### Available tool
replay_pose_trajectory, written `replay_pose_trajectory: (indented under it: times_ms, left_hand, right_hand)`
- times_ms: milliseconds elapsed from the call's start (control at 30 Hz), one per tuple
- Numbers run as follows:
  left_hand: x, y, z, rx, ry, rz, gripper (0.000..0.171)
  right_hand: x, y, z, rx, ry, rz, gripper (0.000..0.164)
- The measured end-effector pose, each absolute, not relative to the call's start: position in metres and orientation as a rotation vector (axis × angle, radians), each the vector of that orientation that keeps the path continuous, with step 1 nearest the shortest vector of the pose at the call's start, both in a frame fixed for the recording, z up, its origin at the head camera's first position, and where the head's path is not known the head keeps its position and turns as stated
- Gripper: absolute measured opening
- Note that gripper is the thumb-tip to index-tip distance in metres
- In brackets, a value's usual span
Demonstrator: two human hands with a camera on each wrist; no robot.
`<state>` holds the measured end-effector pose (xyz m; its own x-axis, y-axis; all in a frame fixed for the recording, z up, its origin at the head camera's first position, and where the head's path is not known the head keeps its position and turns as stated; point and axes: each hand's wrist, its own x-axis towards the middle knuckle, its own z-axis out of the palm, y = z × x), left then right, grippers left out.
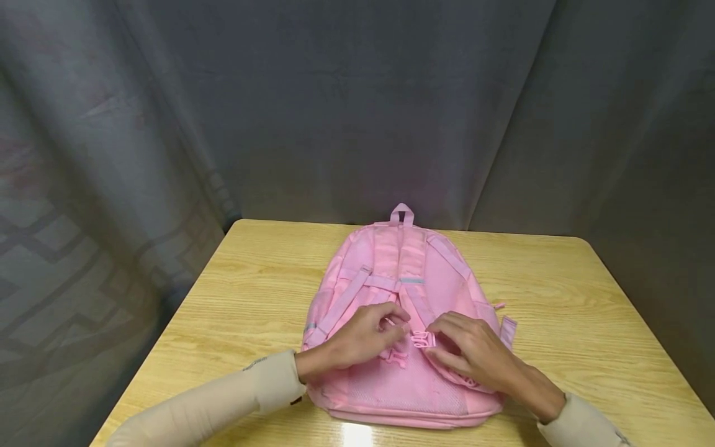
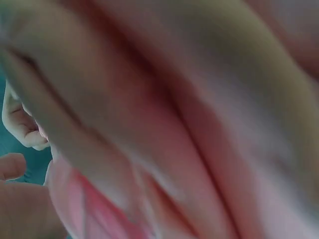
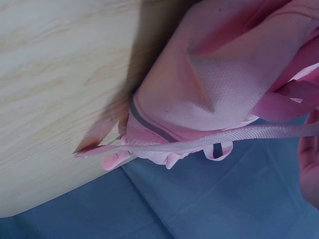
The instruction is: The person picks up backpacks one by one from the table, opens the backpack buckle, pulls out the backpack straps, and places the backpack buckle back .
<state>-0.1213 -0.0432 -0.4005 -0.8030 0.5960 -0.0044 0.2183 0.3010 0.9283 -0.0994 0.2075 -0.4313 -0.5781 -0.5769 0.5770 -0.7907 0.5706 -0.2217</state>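
A pink backpack (image 1: 391, 394) lies on the table with its shoulder straps facing up. My right hand (image 1: 480, 351) holds a pink plastic side-release buckle piece (image 1: 422, 339) at its fingertips, with the prongs pointing left. Left of it, my left hand (image 1: 365, 332) has bent fingers close over the middle of the bag. Another pink buckle part (image 1: 395, 357) lies just below its thumb. Whether the left fingers grip a strap is hidden. Blurred pink fabric (image 2: 149, 124) fills most of the left wrist view. A thin webbing strap (image 3: 239, 134) runs toward the right hand in the right wrist view.
The wooden table (image 1: 581, 310) extends on both sides of the bag. Grey curtains (image 1: 357, 112) hang behind and beside it. A loose strap end (image 1: 508, 331) sticks out at the bag's right side, and a carry loop (image 1: 402, 213) stands at its top.
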Motion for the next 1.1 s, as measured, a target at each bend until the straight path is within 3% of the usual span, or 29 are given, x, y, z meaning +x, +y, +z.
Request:
replay_pose_trajectory:
  times_ms: [467, 1100]
  left_hand:
    - [-0.121, -0.029, -0.403, 0.284, 1.843, 1.686, 0.013]
    - [-0.12, -0.018, -0.404, 0.221, 1.741, 1.721, 0.015]
  right_hand:
    - [-0.099, 0.207, -0.429, 1.103, -2.374, 0.659, 0.021]
    - [-0.099, 0.206, -0.426, 1.122, -2.357, 0.687, 0.022]
